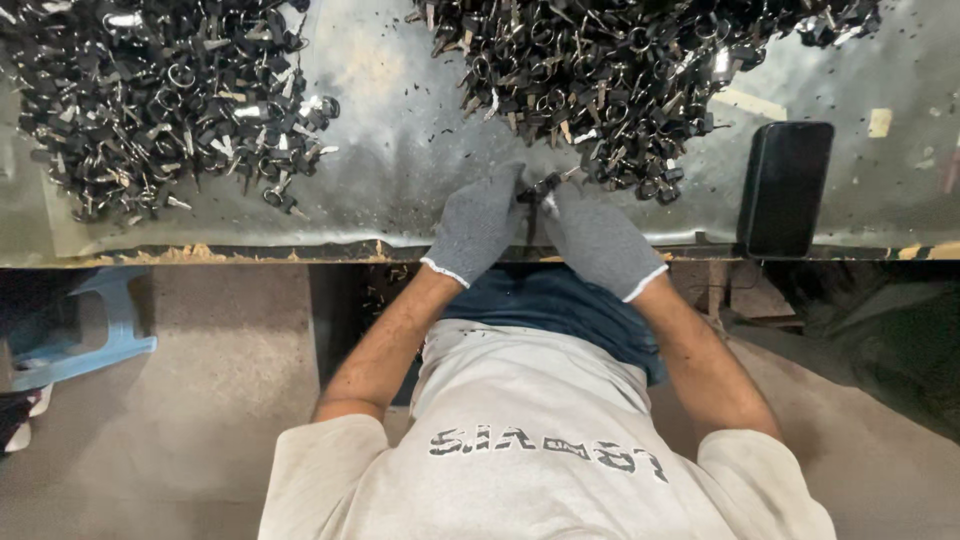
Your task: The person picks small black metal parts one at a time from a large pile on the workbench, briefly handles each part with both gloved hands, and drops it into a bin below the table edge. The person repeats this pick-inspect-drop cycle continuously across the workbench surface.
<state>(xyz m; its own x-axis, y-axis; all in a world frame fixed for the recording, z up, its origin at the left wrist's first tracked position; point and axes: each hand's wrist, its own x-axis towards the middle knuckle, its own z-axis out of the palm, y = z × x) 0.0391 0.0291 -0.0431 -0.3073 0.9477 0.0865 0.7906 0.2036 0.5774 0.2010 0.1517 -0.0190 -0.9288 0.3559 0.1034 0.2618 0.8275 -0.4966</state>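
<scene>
Head view looks straight down on a person seated at a grey metal worktop, both hands in grey knit gloves with white cuffs. The left hand and the right hand meet at the near edge of the worktop, just below the middle of the frame, fingers curled in toward each other. Between their fingertips sits a small dark metal piece, pinched from both sides; both hands are closed narrowly on it. It looks black with a thin pale metal end, but it is too small to tell its shape closely.

Just above the hands, at top centre and right, spreads a large heap of like pieces, black with ring-shaped parts and light metal tips. Its nearest edge lies just beside the right hand's fingers. A second heap fills the upper left of the frame, well apart from the hands. Black crumbs are scattered over the bare sheet between them.

At the right, a black phone lies flat, screen dark, near the worktop edge. A light blue plastic stool stands on the floor at lower left.
</scene>
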